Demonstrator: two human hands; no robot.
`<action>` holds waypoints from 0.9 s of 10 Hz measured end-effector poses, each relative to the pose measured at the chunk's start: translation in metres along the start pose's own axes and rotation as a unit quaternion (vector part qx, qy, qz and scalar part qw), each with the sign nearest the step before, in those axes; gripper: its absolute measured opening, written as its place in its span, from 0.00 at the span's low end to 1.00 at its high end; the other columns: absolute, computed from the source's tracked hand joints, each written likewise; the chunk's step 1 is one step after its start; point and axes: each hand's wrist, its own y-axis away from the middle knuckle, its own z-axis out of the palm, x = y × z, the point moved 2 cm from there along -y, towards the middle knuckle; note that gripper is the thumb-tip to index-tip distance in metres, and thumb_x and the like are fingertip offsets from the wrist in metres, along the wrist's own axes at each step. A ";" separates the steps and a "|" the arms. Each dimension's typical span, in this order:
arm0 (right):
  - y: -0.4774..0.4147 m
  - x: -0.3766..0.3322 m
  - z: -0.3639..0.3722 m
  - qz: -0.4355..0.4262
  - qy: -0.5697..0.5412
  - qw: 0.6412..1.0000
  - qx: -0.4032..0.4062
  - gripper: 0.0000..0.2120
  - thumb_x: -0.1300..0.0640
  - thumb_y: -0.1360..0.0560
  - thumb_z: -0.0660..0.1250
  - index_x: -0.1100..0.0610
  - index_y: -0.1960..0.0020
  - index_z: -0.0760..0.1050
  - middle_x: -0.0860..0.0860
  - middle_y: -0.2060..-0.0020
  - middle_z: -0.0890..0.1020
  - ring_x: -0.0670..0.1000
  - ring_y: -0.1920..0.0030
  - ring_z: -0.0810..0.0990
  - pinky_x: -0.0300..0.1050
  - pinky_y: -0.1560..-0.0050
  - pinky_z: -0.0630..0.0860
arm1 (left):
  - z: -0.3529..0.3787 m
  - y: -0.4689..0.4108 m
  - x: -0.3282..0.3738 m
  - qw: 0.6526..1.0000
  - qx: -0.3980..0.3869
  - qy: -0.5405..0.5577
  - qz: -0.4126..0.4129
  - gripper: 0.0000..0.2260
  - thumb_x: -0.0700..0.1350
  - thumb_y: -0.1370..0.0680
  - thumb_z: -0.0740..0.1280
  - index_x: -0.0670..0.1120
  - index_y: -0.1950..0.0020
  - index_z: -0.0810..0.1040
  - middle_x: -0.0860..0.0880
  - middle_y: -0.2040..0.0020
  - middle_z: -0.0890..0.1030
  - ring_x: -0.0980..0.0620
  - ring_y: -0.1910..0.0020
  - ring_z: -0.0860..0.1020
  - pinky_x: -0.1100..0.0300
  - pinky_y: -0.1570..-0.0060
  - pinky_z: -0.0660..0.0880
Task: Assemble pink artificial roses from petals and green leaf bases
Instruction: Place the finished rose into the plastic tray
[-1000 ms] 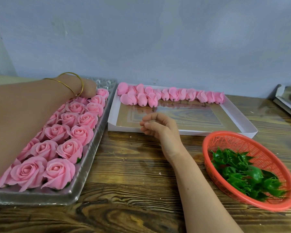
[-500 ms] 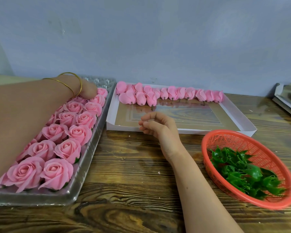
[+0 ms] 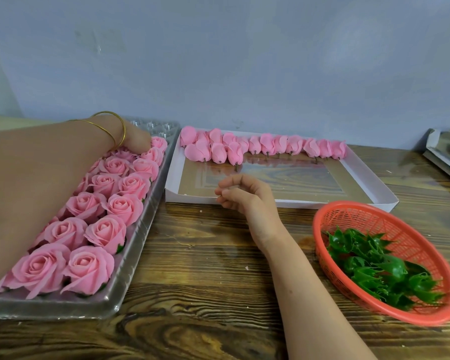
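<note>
Wooden table, near edge cut off by the frame

Left: foil tray of finished roses. About thirteen show, in two clear columns. A third column is mostly hidden under the left forearm

Right: red basket, tilted, near rim blurred. It holds a heap of green leaf bases, tangled, no count possible

Centre: right hand hovers at the front wall of the white box. Fingers curled in, thumb tip against forefinger, nothing seen in the pinch

Far end of tray: left hand sits among the last roses, two gold bangles on the wrist. Fingers are hidden, so cannot tell its grip

Back of box: pink buds lie on their sides. Roughly fifteen, overlapping, count unsure

Far right: grey stack, cut off, hard to make out
</note>
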 end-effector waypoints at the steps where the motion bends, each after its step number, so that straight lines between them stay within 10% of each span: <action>1: 0.000 0.000 0.000 -0.001 0.000 1.000 -0.001 0.07 0.71 0.26 0.64 0.65 0.51 0.78 0.57 0.59 0.82 0.51 0.59 0.80 0.44 0.52 0.76 | 0.000 0.000 -0.002 1.000 -0.005 -0.007 0.003 0.08 0.37 0.21 0.59 0.36 0.46 0.74 0.39 0.57 0.77 0.47 0.71 0.71 0.61 0.75 0.65; 4: 0.001 -0.002 0.000 -0.001 -0.001 1.000 0.001 0.07 0.72 0.26 0.64 0.63 0.53 0.78 0.57 0.60 0.82 0.51 0.59 0.80 0.45 0.52 0.76 | -0.003 0.007 0.001 1.000 -0.011 -0.007 0.002 0.06 0.36 0.21 0.59 0.38 0.46 0.73 0.41 0.58 0.77 0.47 0.71 0.72 0.62 0.80 0.68; 7: 0.002 -0.002 -0.001 0.000 -0.005 1.000 0.001 0.09 0.72 0.26 0.64 0.61 0.55 0.78 0.56 0.61 0.83 0.51 0.59 0.80 0.44 0.52 0.76 | -0.031 0.022 0.016 0.994 -0.086 -0.069 0.003 0.18 0.40 0.22 0.65 0.39 0.32 0.71 0.40 0.34 0.73 0.44 0.42 0.73 0.52 0.46 0.73; 9: 0.000 0.000 0.000 0.003 -0.017 1.000 0.004 0.09 0.62 0.36 0.67 0.61 0.56 0.78 0.55 0.62 0.83 0.53 0.59 0.79 0.43 0.53 0.76 | -0.081 0.053 0.068 0.990 0.092 -0.062 0.087 0.17 0.41 0.21 0.64 0.37 0.34 0.75 0.39 0.34 0.75 0.40 0.37 0.73 0.49 0.37 0.71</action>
